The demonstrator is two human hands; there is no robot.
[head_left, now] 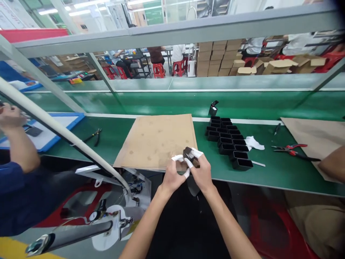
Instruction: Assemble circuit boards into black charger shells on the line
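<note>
Just over the near edge of a brown cardboard sheet, a small dark boxy part is held between my two hands. My left hand pinches it from the left, and my right hand grips it from the right with fingers curled over it. White covers sit on several of my fingertips. Its exact kind is partly hidden by the fingers. To the right, several open black rectangular cases stand close together in rows on the green bench. Behind them is another black case with a raised flap.
White crumpled tissue and red-handled pliers lie right of the cases. Yellow-black cutters rest to the left. A slanting pale pole crosses the left side. Co-workers' arms appear at both sides; a metal rail spans above.
</note>
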